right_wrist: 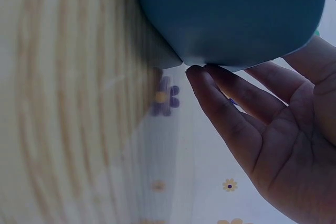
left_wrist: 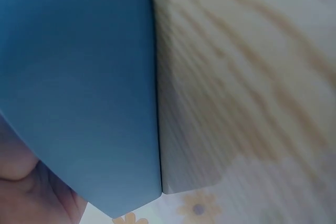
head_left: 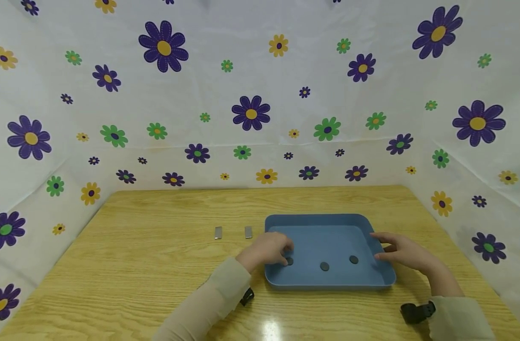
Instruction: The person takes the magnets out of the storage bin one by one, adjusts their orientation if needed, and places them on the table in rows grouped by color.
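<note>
A shallow blue tray (head_left: 328, 287) lies on the wooden table. My left hand (head_left: 269, 247) reaches over its left rim, fingers bent down and thumb beside a dark round disc (head_left: 290, 261) on the tray floor. A gap shows between thumb and fingers. In the left wrist view the tray wall (left_wrist: 89, 103) hides most of that hand. Two more dark discs lie in the tray, a middle disc (head_left: 324, 266) and a right disc (head_left: 354, 259). At the right rim is my right hand (head_left: 406, 253), its fingers mostly straight and the thumb apart from them.
Two small silver rectangular pieces, a left piece (head_left: 218, 232) and a right piece (head_left: 248, 232), lie on the table (head_left: 157, 255) left of the tray. A flower-patterned white cloth (head_left: 217, 90) encloses the back and sides.
</note>
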The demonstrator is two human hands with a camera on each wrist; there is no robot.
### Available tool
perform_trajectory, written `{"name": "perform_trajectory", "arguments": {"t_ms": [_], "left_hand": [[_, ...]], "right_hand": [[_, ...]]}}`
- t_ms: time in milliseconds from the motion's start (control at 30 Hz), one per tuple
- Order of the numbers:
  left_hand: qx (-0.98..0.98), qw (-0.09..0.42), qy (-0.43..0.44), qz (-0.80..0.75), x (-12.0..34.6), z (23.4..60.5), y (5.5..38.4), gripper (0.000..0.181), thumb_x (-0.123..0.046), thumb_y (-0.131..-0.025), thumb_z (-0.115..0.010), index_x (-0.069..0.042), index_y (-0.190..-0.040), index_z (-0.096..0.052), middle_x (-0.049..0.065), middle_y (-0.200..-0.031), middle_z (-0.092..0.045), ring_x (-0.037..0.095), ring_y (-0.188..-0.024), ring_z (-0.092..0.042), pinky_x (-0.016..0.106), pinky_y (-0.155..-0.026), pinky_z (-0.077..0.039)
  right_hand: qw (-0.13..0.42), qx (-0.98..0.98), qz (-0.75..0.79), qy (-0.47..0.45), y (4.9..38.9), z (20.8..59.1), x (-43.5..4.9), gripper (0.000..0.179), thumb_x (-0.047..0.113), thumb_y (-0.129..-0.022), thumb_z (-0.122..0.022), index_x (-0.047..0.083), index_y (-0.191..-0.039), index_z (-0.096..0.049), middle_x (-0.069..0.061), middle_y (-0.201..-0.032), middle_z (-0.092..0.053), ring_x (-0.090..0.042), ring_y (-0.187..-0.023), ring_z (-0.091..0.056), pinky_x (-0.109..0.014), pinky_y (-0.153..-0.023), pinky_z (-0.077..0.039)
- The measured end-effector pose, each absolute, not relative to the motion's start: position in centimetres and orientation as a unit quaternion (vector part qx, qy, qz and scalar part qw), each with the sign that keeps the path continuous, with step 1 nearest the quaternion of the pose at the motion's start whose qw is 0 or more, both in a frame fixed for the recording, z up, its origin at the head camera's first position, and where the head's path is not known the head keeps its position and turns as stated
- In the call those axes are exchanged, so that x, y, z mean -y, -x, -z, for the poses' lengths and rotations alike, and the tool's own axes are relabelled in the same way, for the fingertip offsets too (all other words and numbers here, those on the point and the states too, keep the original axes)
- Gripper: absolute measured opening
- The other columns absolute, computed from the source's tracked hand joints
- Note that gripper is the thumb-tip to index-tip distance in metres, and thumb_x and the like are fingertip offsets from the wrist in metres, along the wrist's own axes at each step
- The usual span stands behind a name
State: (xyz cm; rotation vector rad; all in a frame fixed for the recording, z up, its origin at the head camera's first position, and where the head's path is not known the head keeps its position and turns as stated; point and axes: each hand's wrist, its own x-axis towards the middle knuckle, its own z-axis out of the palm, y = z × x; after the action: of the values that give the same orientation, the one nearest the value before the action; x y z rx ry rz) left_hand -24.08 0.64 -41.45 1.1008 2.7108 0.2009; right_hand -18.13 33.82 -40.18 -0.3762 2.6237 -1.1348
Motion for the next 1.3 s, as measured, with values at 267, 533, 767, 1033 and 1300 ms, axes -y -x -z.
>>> {"name": "perform_trajectory", "arguments": {"t_ms": [267, 533, 767, 1033, 1300], "left_hand": [[-0.917, 0.100, -0.381, -0.064, -0.66, 41.74, 24.07, 0.016, -0.027, -0.072, -0.073, -0.023, -0.087, -0.067, -0.012, -0.083, -0.059, 0.004, -0.076, -0.054, 0.022, -0.062, -0.043], [-0.915, 0.100, -0.386, -0.055, -0.76, 41.78, 23.97, 0.010, -0.026, -0.073, -0.073, -0.025, -0.080, -0.065, -0.014, -0.079, -0.056, 0.003, -0.072, -0.050, 0.020, -0.059, -0.041], [-0.917, 0.107, -0.381, -0.046, -0.79, 41.40, 23.83, 0.011, -0.025, -0.075, -0.072, -0.022, -0.081, -0.063, -0.013, -0.077, -0.054, 0.003, -0.067, -0.047, 0.021, -0.057, -0.039], [-0.915, 0.113, -0.382, -0.064, -0.79, 41.59, 23.83, 0.012, -0.019, -0.078, -0.069, -0.022, -0.075, -0.058, -0.012, -0.071, -0.050, 0.004, -0.066, -0.046, 0.021, -0.056, -0.038], [-0.908, 0.104, -0.401, -0.071, -0.74, 41.56, 24.00, 0.012, -0.017, -0.078, -0.069, -0.023, -0.079, -0.059, -0.013, -0.073, -0.052, 0.002, -0.067, -0.048, 0.019, -0.058, -0.039]], "right_hand": [[0.125, -0.905, 0.385, 0.133, 18.15, 40.14, -33.80, 0.063, 0.020, -0.083, -0.063, -0.009, -0.131, -0.034, -0.034, -0.128, -0.032, -0.046, -0.104, -0.046, -0.044, -0.077, -0.046], [0.123, -0.906, 0.383, 0.135, 18.17, 40.22, -33.84, 0.063, 0.020, -0.082, -0.063, -0.010, -0.130, -0.035, -0.034, -0.128, -0.033, -0.047, -0.105, -0.044, -0.045, -0.078, -0.045], [0.121, -0.904, 0.386, 0.137, 18.13, 40.20, -33.87, 0.063, 0.020, -0.082, -0.063, -0.010, -0.130, -0.034, -0.034, -0.128, -0.032, -0.047, -0.106, -0.043, -0.046, -0.078, -0.045], [0.119, -0.905, 0.384, 0.138, 18.12, 40.19, -33.83, 0.063, 0.020, -0.082, -0.063, -0.010, -0.130, -0.035, -0.034, -0.128, -0.032, -0.047, -0.105, -0.044, -0.046, -0.078, -0.045], [0.119, -0.905, 0.384, 0.139, 18.16, 40.19, -33.83, 0.063, 0.020, -0.082, -0.063, -0.010, -0.129, -0.035, -0.035, -0.128, -0.033, -0.048, -0.106, -0.043, -0.046, -0.078, -0.045]]}}
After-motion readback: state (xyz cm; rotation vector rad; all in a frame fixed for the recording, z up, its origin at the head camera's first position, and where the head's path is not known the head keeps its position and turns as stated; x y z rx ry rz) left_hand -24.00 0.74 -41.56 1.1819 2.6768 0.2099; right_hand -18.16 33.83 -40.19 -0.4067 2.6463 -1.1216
